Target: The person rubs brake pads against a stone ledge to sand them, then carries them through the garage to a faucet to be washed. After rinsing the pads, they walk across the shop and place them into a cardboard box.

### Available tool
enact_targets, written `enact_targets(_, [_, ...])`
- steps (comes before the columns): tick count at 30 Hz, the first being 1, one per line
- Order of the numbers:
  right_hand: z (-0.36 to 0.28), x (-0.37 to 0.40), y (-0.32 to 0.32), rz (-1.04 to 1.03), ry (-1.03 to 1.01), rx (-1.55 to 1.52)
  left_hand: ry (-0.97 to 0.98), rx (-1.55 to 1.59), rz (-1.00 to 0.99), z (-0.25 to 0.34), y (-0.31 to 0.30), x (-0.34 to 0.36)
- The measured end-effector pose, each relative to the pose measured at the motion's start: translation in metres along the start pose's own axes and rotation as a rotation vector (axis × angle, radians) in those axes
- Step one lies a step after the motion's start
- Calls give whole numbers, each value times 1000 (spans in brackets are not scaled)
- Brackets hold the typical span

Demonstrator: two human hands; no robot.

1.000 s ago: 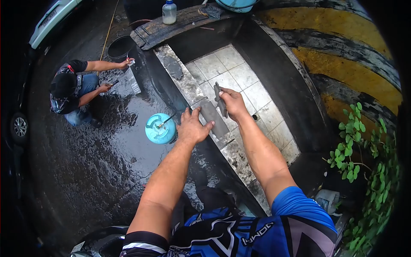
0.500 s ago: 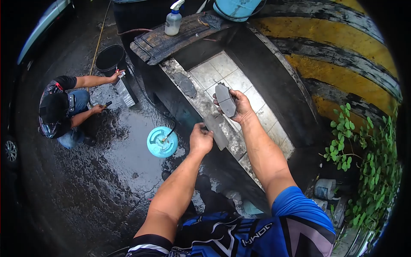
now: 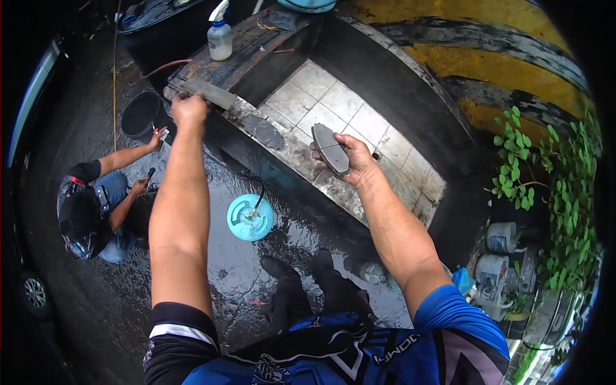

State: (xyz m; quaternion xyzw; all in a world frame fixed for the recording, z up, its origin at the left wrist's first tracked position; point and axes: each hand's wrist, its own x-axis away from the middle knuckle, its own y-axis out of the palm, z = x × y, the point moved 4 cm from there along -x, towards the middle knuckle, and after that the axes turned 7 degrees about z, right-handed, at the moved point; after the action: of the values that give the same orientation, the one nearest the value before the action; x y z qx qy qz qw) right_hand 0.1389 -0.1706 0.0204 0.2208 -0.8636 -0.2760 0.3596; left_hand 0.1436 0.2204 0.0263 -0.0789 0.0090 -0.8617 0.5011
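Note:
In my right hand (image 3: 351, 159) is a grey brake pad (image 3: 330, 149), its flat face with a groove across the middle turned up toward me. The fingers wrap round its edge, above the tiled floor of the basin. My left hand (image 3: 190, 110) is stretched forward, closed at the end of a flat grey strip (image 3: 215, 94), which lies over the corner of the wooden board (image 3: 247, 48). On the ledge (image 3: 301, 157) between my hands rests a dark, flat, roundish piece (image 3: 265, 132).
A spray bottle (image 3: 220, 42) stands on the board. Left, a person (image 3: 96, 205) crouches near a black bucket (image 3: 142, 115), tool in hand. A light-blue round tank (image 3: 250, 217) with a hose sits on wet ground. Leafy plants (image 3: 564, 212) and containers (image 3: 493, 269) are at right.
My left hand has moved forward and left with the grey strip, from beside the brake pad to the wooden board. My right hand still holds the brake pad. The view has shifted.

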Motion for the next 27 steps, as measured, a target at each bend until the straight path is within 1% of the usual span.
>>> enact_targets(1, [1, 2, -3, -28, 7, -8, 8, -74, 34, -7, 3, -28])
enact_targets(2, [2, 10, 1, -14, -3, -42, 35, -161, 40, -21, 5, -65])
enact_targets(4, [3, 14, -7, -3, -16, -57, -6, -260, 30, -19, 10, -76])
enact_targets(5, [5, 16, -11, -4, -16, -64, -77, -276, 13, -17, 11, -77])
enact_targets(6, [6, 20, -12, 49, -6, -87, -104, -324, 20, -20, 12, -82])
enact_targets(8, [8, 23, -17, 55, 2, -103, -21, -562, 62, -46, 16, -118])
enact_targets(10, [11, 25, -17, 55, 15, -117, 6, -697, -35, -45, 21, -122])
enact_targets(11, [11, 27, -18, 58, 11, -123, -16, -684, -12, -47, 22, -123])
enact_targets(13, [14, 26, -18, 18, 32, -151, -40, -676, 13, -33, 15, -101])
enact_targets(15, [13, 28, -16, 21, 32, -143, 231, -895, 167, 5, 5, -59])
enact_targets(17, [12, 27, -14, 20, 32, -136, 255, -626, 149, -12, 0, -55])
enact_targets(18, [13, 26, -15, 26, 41, -149, 294, -581, 159, -11, 1, -34])
enact_targets(19, [13, 25, -15, 30, 51, -163, 272, -509, 184, -7, -1, 7])
enact_targets(20, [13, 26, -13, 44, 59, -166, 232, -488, 188, -17, 2, 31])
enact_targets(22, [15, 26, -13, 42, 53, -141, 20, -427, 86, -22, 10, 95])
enact_targets(23, [16, 25, -16, 61, 34, -111, -64, -496, 60, -37, 21, 110])
enact_targets(25, [17, 24, -19, 52, 53, -84, -91, -637, 29, -31, 38, 149])
enact_targets(27, [18, 26, -14, 116, -7, -60, -292, -695, -10, -10, 50, 170])
